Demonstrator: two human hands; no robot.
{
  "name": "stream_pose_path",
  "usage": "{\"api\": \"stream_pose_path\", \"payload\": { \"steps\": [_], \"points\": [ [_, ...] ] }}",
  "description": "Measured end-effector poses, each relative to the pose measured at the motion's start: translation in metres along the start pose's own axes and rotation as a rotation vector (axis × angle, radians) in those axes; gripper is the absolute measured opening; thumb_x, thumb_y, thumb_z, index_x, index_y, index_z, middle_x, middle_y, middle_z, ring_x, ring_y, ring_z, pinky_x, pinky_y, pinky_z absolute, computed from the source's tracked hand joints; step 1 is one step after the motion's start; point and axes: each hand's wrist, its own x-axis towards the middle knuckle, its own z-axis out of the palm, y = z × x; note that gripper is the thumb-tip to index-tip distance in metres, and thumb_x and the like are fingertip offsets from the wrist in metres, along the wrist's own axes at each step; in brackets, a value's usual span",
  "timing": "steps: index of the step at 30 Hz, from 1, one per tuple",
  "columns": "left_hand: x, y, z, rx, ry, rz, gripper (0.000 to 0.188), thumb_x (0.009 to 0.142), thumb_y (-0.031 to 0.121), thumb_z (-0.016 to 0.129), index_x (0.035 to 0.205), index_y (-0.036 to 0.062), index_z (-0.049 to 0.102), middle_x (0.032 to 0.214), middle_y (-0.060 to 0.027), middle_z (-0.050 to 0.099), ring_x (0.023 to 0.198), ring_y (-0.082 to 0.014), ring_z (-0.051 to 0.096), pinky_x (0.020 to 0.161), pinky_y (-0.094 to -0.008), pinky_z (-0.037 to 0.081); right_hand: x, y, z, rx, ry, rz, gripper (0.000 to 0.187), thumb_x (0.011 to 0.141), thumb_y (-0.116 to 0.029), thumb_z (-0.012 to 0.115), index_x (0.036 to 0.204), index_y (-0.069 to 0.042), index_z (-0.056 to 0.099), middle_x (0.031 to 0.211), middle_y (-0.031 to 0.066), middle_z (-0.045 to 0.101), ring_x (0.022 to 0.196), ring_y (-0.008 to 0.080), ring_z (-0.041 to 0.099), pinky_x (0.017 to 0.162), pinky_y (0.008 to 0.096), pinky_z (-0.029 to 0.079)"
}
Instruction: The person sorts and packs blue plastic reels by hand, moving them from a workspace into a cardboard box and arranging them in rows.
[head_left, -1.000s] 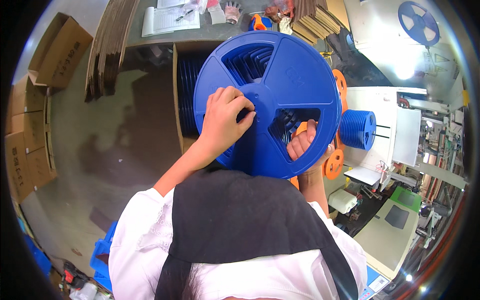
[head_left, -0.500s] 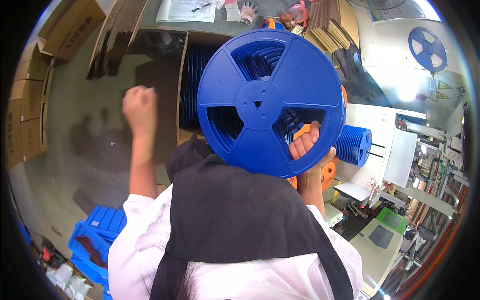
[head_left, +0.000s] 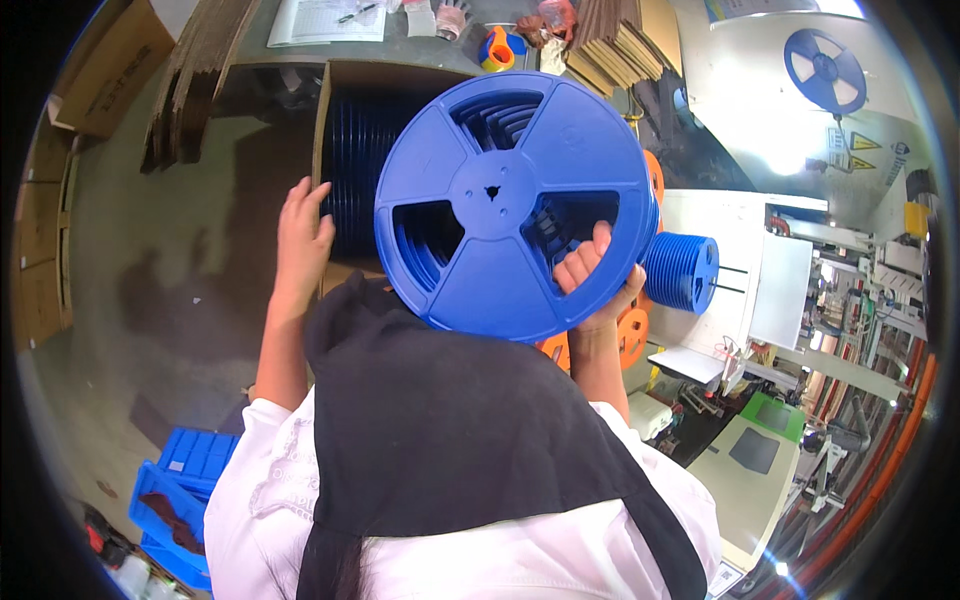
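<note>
My right hand [head_left: 588,268] grips a large blue plastic reel [head_left: 580,145], fingers curled through one of its windows and thumb outside the rim. The reel faces up toward me, and more reel edges show behind its openings; I cannot tell whether they are held too. My left hand [head_left: 303,235], fingers apart and holding nothing, is at the left edge of an open cardboard box [head_left: 322,130]. Dark reels [head_left: 360,160] stand on edge in a packed row inside that box. The held reel hides the box's right part.
To the right, a stack of blue reels [head_left: 685,272] sits on a white machine table [head_left: 735,210], beside orange reels [head_left: 632,335]. Flattened cardboard [head_left: 195,80], papers [head_left: 325,22] and a tape dispenser [head_left: 500,48] lie at the back. Blue crates [head_left: 165,510] stand at lower left.
My left hand has moved toward the box's left edge, and its fingers have gone from curled to spread. My right hand keeps its grip on the blue reel. The whole view has shifted slightly.
</note>
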Motion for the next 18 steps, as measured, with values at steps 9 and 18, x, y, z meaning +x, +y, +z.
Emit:
{"api": "stream_pose_path", "payload": {
  "steps": [9, 18],
  "points": [
    [0.002, 0.095, 0.009, 0.046, -0.522, 0.662, 0.057, 0.071, 0.0, 0.067, 0.125, 0.0149, 0.056, 0.14, -0.0087, 0.046, 0.136, -0.0282, 0.035, 0.113, -0.0465, 0.027, -0.007, -0.032, -0.019, 0.122, 0.111, -0.052, 0.037, 0.08, -0.037, 0.066, 0.09, -0.009, 0.044, 0.065, -0.0021, 0.035, 0.057, 0.0112, 0.033, 0.057, 0.0278, 0.03],
    [0.001, 0.099, 0.011, -0.063, -0.641, 0.713, 0.039, 0.07, 0.0, 0.068, 0.107, 0.0082, 0.058, 0.125, -0.0108, 0.058, 0.119, -0.0301, 0.053, 0.092, -0.0377, 0.051, -0.02, -0.041, -0.026, 0.124, 0.228, -0.104, 0.056, 0.088, -0.047, 0.056, 0.117, 0.001, 0.053, 0.094, 0.0155, 0.061, 0.085, 0.0319, 0.061, 0.074, 0.0467, 0.053]
  ]
}}
